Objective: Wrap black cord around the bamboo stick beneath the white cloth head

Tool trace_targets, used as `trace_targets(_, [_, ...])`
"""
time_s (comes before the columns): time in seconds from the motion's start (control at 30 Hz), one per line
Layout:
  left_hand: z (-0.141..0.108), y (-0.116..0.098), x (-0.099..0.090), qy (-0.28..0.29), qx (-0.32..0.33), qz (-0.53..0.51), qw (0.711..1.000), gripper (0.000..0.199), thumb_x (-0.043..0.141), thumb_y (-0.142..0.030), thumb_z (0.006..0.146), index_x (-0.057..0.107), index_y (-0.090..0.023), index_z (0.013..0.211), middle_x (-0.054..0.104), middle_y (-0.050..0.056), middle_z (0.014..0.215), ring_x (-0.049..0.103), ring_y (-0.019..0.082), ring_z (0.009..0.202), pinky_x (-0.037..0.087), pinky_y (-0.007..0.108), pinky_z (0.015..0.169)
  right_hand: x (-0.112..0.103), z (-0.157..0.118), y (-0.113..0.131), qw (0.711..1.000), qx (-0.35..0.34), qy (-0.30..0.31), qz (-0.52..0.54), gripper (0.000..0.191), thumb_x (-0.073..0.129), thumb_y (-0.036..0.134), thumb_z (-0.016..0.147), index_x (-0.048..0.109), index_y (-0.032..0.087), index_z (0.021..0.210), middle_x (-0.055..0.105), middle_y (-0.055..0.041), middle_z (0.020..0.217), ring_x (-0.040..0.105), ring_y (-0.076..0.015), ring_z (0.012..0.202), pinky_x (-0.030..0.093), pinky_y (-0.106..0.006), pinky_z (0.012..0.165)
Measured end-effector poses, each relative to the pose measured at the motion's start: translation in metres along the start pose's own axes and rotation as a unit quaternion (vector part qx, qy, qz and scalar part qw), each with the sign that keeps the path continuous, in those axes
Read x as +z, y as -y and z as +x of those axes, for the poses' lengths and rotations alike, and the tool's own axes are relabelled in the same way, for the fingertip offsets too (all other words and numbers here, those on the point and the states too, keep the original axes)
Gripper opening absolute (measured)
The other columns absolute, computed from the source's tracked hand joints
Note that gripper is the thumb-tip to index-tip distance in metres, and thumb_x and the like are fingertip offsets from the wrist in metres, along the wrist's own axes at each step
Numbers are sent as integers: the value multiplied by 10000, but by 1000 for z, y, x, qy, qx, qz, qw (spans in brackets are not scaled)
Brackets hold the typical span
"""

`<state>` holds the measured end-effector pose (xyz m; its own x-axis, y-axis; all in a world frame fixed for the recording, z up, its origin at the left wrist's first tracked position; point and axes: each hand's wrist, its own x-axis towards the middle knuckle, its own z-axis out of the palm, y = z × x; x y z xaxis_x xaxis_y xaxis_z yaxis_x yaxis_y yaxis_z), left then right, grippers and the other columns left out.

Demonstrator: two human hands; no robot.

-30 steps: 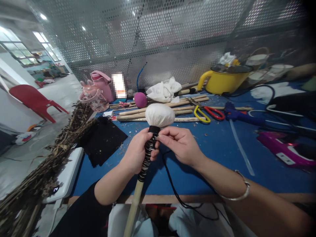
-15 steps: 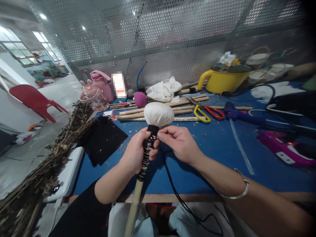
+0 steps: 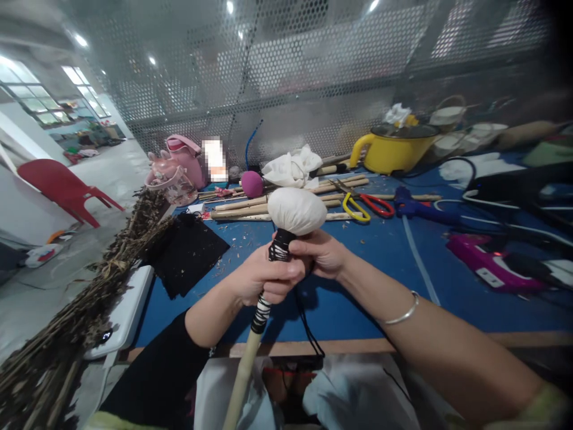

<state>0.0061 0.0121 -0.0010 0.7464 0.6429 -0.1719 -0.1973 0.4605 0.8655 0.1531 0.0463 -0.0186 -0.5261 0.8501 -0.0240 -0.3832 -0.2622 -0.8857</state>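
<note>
Red chair (image 3: 56, 184) on grey floor (image 3: 114, 168)

Blue tabletop (image 3: 380, 257) (rather littered) carries black cloth (image 3: 185, 257), sticks (image 3: 237, 207), 1 yellow pot (image 3: 396, 154).

The cloth-headed stick (image 3: 297, 211) crosses the near edge of the worktable (image 3: 376, 263), in front of the wooden sticks (image 3: 239, 210). Scissors (image 3: 347, 198) lie across their right ends. The glue gun (image 3: 425, 211) lies between the scissors and the power strip (image 3: 487, 263). The electric pot (image 3: 394, 152) stands behind the scissors; fabric (image 3: 188, 257) lies left, beside dried stalks (image 3: 94, 286).
</note>
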Motion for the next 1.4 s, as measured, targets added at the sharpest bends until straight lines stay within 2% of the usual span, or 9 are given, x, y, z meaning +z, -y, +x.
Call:
trace_targets(0.07, [4, 1, -4, -15, 14, 16, 1000, 355, 697, -425, 641, 550, -123, 758, 470, -19, 554, 400, 29, 377, 341, 154, 361, -2, 1, 5, 1000, -2, -8, 1, 348, 809, 305, 474, 598, 130, 687, 564, 17, 493, 446, -87, 362, 298, -207, 331])
trace_targets(0.17, [5, -8, -9, -160, 96, 58, 981, 520, 606, -529, 695, 515, -213, 1098, 606, 58, 852, 600, 145, 681, 486, 279, 604, -8, 5, 14, 998, -35, -56, 12, 307, 791, 288, 513, 550, 148, 642, 435, 80, 389, 307, -42, 296, 207, -186, 299])
trace_targets(0.3, [2, -27, -8, -366, 178, 249, 879, 475, 494, -470, 792, 478, -210, 1190, 589, 93, 1063, 583, 185, 893, 460, 309, 736, -14, 11, 19, 990, -64, -124, 22, 379, 780, 254, 545, 409, 183, 571, 231, 137, 359, 124, -8, 310, 72, -185, 319])
trace_targets(0.4, [8, -27, 3, -381, 166, 429, 802, 414, 538, -307, 761, 513, -163, 1149, 600, 113, 1064, 579, 202, 880, 441, 343, 785, -12, 13, 12, 989, -61, -132, -4, 360, 768, 291, 560, 426, 184, 600, 238, 133, 367, 123, -14, 319, 65, -198, 325])
trace_targets(0.57, [29, -6, 16, -363, 178, 538, 740, 368, 491, -190, 760, 491, -138, 1124, 600, 142, 1048, 567, 241, 938, 422, 365, 809, -6, 13, 5, 986, -77, -133, -69, 323, 736, 359, 584, 530, 142, 708, 379, 93, 434, 216, -21, 328, 109, -194, 311])
trace_targets(0.67, [33, -3, 11, -363, 206, 480, 772, 289, 505, -252, 786, 510, -154, 1059, 611, 101, 911, 580, 199, 822, 439, 315, 730, -8, 10, 9, 984, -76, -105, -120, 335, 693, 404, 643, 542, 142, 787, 362, 98, 456, 239, -27, 340, 159, -179, 305])
trace_targets(0.8, [27, -12, 4, -302, 159, 300, 891, 381, 562, -367, 770, 426, -202, 1085, 433, -67, 584, 402, 66, 425, 328, 182, 421, -10, 4, 18, 990, -53, -40, -127, 306, 670, 392, 679, 500, 168, 800, 304, 117, 440, 211, -32, 341, 187, -160, 305])
trace_targets(0.9, [21, -15, 1, -246, 135, 182, 942, 360, 595, -379, 749, 391, -221, 1001, 328, -108, 565, 287, 25, 369, 217, 138, 354, -9, 2, 20, 995, -29, -19, -98, 288, 669, 363, 679, 454, 191, 766, 250, 132, 416, 123, -27, 335, 87, -155, 307])
trace_targets(1.4, [7, -11, 0, -185, 131, 7, 974, 292, 639, -316, 729, 396, -212, 854, 407, -72, 668, 288, -13, 390, 192, 94, 334, -6, 0, 13, 991, -89, -39, -93, 234, 687, 364, 674, 601, 147, 681, 381, 76, 417, 220, -34, 349, 101, -207, 359])
